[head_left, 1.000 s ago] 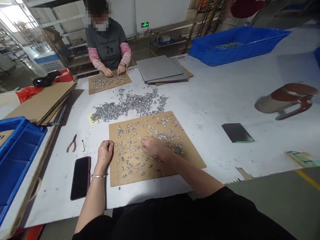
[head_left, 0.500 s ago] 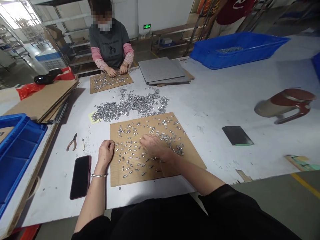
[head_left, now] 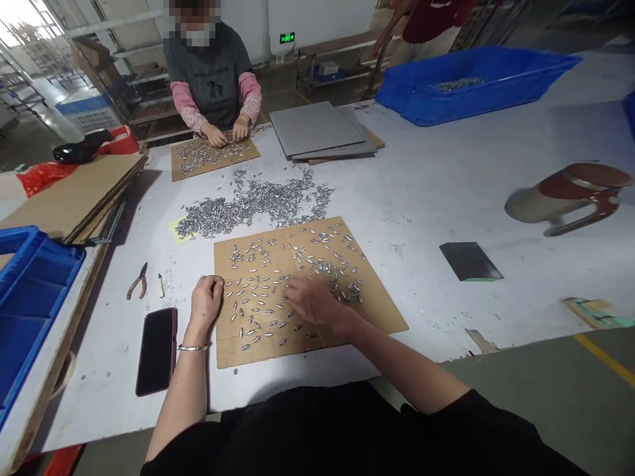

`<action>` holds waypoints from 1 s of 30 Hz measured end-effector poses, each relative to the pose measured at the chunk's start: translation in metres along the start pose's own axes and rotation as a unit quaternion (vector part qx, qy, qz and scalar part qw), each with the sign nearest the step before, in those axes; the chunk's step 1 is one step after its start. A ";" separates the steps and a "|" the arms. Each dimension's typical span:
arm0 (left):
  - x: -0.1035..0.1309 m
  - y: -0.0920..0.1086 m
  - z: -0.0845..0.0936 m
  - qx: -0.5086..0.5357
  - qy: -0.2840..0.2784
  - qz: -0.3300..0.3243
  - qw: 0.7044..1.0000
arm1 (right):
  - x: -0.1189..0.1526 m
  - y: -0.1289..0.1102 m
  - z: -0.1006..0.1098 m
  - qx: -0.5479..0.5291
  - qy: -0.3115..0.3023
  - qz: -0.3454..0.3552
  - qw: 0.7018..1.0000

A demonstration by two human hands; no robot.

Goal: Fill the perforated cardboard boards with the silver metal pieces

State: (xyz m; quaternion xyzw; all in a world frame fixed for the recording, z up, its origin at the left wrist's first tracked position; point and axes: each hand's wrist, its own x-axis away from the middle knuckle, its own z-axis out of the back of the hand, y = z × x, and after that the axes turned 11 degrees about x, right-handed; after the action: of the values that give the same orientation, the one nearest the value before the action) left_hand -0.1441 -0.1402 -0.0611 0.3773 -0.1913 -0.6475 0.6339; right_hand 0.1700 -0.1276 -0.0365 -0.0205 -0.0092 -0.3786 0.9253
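A brown cardboard sheet [head_left: 228, 354] lies in front of me, with many small, silvery, spindle-shaped metal pieces [head_left: 270, 324] spread over it. Over its middle, my right hand [head_left: 313, 303] is closed in a pinch, fingertips down among the pieces; whatever is between them is too small and hidden to make out. At the sheet's left edge rests my left hand [head_left: 206, 303], fingers curled closed, their tips hidden. Beyond the sheet, a heap of the same metal pieces [head_left: 258, 205] covers part of the white table.
Left of me lie a phone [head_left: 156, 354], pliers [head_left: 137, 282] and a small white-handled tool [head_left: 161, 285]. Opposite, a co-worker [head_left: 211, 73] handles pieces on another cardboard. A dark block [head_left: 469, 260], a mug [head_left: 560, 192], grey boards [head_left: 317, 129] and a blue bin [head_left: 411, 109] stand rightward.
My right hand has moved a little to the right and nearer to me over the cardboard. My left hand stays at the sheet's edge. The whole view has shifted slightly.
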 end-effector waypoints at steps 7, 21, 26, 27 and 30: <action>0.001 0.002 -0.001 -0.001 0.000 0.008 1.000 | -0.019 -0.015 -0.006 0.007 -0.009 -0.008 1.000; -0.004 0.001 0.003 -0.007 -0.008 0.008 1.000 | 0.045 0.035 0.008 -0.060 0.008 -0.187 0.980; -0.005 0.003 0.004 -0.011 -0.004 0.009 1.000 | 0.040 0.016 0.001 -0.071 0.043 -0.148 0.986; -0.005 0.003 0.004 -0.012 -0.003 0.008 1.000 | 0.035 0.012 -0.001 -0.061 0.045 -0.137 0.988; -0.005 0.005 0.004 -0.014 -0.001 0.010 1.000 | 0.019 0.003 -0.004 -0.026 0.034 -0.109 0.993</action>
State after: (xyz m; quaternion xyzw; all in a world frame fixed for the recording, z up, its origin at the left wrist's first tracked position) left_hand -0.1444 -0.1367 -0.0540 0.3658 -0.1866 -0.6445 0.6450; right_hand 0.1859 -0.1390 -0.0396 -0.0308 0.0298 -0.4780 0.8773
